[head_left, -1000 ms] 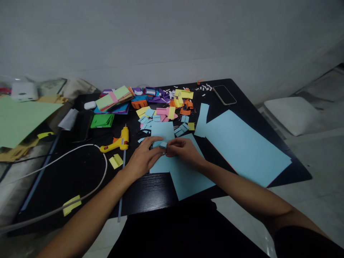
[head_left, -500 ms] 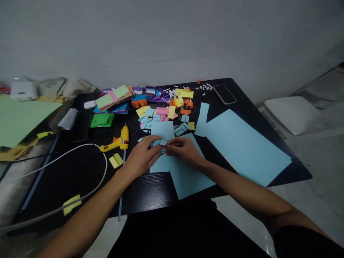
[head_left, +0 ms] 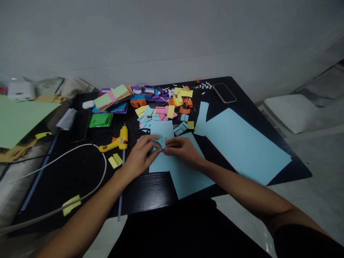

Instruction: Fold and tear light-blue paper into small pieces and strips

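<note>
Between my two hands is a small light-blue paper piece (head_left: 161, 142), bent or folded, above larger light-blue sheets. My left hand (head_left: 143, 152) pinches its left side between fingers and thumb. On the other side, the fingertips of my right hand (head_left: 182, 150) are closed on its right edge. Under the hands lie one blue sheet (head_left: 158, 165) and another blue sheet (head_left: 189, 181) set at an angle. Small folded blue pieces (head_left: 181, 128) sit just beyond them. A yellow hot glue gun (head_left: 118, 141) with a long glue stick (head_left: 120, 193) rests left of my left hand.
A large stack of blue paper (head_left: 247, 147) and a blue strip (head_left: 201, 119) lie to the right. Colourful folded papers (head_left: 114, 98) and scraps (head_left: 161, 96) line the back, with a phone (head_left: 224, 93) at far right. A white cable (head_left: 104, 168) loops across the left.
The small blue piece has turned between my fingers, so more of its face shows now. My hands stay in nearly the same place, and the view has shifted slightly.
</note>
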Available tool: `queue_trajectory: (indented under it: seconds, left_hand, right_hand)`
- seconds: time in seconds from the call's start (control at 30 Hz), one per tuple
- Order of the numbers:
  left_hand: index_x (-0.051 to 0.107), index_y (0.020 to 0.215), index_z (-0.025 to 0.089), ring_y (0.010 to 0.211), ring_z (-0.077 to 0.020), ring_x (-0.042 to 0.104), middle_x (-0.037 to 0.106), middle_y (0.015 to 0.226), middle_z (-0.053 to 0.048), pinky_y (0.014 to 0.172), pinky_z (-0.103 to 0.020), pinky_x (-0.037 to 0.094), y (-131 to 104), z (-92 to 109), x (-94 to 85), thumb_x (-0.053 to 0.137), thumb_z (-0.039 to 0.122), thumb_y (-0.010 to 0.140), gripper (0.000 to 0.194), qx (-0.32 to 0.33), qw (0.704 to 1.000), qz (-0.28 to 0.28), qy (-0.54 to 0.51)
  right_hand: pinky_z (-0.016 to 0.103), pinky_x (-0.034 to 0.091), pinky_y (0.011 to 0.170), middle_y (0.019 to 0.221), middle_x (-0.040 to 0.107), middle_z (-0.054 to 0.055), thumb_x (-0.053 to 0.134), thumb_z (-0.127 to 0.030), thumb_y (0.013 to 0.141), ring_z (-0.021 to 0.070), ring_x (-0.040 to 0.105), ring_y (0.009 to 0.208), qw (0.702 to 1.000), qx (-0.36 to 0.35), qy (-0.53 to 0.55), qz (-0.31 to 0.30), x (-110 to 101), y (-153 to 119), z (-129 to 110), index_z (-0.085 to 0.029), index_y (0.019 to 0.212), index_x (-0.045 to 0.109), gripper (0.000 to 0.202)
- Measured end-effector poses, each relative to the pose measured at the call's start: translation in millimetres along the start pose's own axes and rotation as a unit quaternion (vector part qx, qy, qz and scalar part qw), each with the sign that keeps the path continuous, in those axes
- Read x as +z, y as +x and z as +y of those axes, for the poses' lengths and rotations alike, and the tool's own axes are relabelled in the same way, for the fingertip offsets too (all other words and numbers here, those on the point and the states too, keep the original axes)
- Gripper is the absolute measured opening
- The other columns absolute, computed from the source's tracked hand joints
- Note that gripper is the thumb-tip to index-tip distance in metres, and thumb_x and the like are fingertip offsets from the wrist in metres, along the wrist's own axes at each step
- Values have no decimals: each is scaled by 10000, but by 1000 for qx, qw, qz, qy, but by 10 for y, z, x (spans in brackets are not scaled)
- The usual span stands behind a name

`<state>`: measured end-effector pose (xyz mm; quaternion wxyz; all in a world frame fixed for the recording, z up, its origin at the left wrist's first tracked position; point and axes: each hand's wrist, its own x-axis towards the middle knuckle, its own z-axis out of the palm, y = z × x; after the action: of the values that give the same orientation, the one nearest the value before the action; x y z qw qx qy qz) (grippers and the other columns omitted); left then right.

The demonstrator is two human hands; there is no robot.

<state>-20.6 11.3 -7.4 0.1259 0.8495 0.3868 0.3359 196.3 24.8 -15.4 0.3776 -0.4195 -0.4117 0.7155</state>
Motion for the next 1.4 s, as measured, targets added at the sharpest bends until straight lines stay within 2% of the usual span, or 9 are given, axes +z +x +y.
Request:
queue_trajectory:
  seconds: [0.17, 0.33, 0.57, 0.77, 1.03, 1.27, 1.4]
  left_hand:
    - [677, 1007, 214, 1180, -238, 666, 686, 1257, -90, 1036, -450, 539, -7, -14, 26, 699, 223, 974, 40, -47, 998, 8, -42]
    - [689, 973, 210, 1180, -233, 673, 688, 1260, -85, 1022, -419, 548, -4, 5, 57, 692, 226, 974, 17, -89, 993, 13, -75]
    - [680, 1002, 204, 1176, -226, 666, 677, 1269, -93, 1027, -417, 542, 14, 93, 72, 614, 222, 1014, 69, -85, 994, 11, -68]
    - [664, 980, 195, 1185, -238, 648, 670, 1262, -98, 1041, -447, 531, 7, 94, 104, 608, 215, 1015, 68, -82, 996, 16, -41]
    - [667, 986, 194, 1167, -231, 664, 672, 1252, -100, 1020, -432, 552, 11, 108, 115, 626, 218, 1007, 52, -85, 995, 27, -42]
    - [680, 973, 191, 1148, -224, 668, 680, 1244, -98, 1000, -410, 557, 2, 88, 147, 647, 209, 994, 43, -87, 994, 39, -44]
    - [702, 962, 192, 1120, -229, 681, 689, 1226, -97, 978, -413, 569, 5, 104, 132, 679, 212, 975, 33, -79, 994, 58, -40]
  right_hand:
    - [373, 629, 825, 783, 787, 28, 944, -338, 632, 200, 777, 779, 1000, 1, 14, -4, -2, 4, 23, -173, 882, 723, 372]
    - [371, 627, 821, 784, 786, 31, 935, -338, 645, 209, 780, 779, 998, -46, -42, 9, -27, 25, 73, -164, 898, 710, 381]
    - [379, 628, 823, 791, 777, 32, 907, -395, 686, 201, 772, 762, 990, -94, -99, 23, -33, 57, 150, -190, 933, 684, 390]
    - [396, 631, 838, 827, 800, 41, 866, -354, 738, 228, 790, 821, 977, -127, -162, 56, -19, 35, 187, -196, 986, 693, 342]
    - [398, 635, 851, 835, 805, 42, 840, -304, 742, 231, 796, 829, 983, -108, -146, 39, -21, 44, 191, -192, 992, 692, 311]
    - [408, 632, 856, 844, 806, 43, 837, -292, 745, 236, 796, 845, 980, -111, -157, 51, -22, 61, 227, -199, 993, 690, 303]
    - [394, 644, 838, 820, 792, 29, 888, -354, 705, 218, 786, 797, 992, -80, -97, 26, 4, 43, 184, -196, 926, 680, 342]
